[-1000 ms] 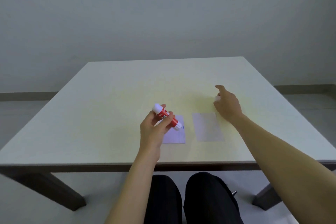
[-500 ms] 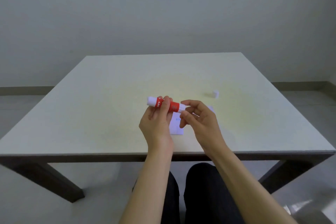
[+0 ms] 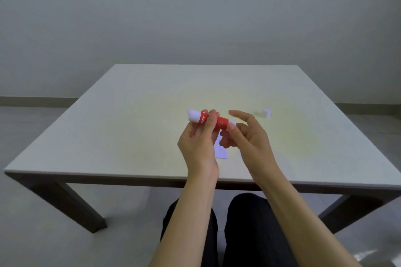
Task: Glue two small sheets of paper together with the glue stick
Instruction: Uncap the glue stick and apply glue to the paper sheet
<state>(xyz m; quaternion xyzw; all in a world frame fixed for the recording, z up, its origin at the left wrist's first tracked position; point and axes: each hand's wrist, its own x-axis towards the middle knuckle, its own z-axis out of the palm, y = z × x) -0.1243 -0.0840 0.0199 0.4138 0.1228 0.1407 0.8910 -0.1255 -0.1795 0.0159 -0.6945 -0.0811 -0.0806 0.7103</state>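
Note:
My left hand (image 3: 199, 143) grips a red glue stick (image 3: 221, 124) with white ends and holds it almost level above the table. My right hand (image 3: 249, 143) is beside the stick's right white end, its fingers spread apart and its index finger stretched out. I cannot tell whether a fingertip touches that end. Under the hands lies a small white sheet of paper (image 3: 221, 153), of which only a strip shows. The second sheet is hidden behind my right hand. A small white cap (image 3: 266, 113) stands on the table to the right, apart from both hands.
The pale square table (image 3: 130, 125) has dark legs, and its near edge runs just below my wrists. My knees in dark trousers show under it. A plain grey wall stands behind.
My right hand left the cap on the table at the right and came back to the stick's right end. It pinched that end, and now its fingers are spread. My left hand tilted the stick level.

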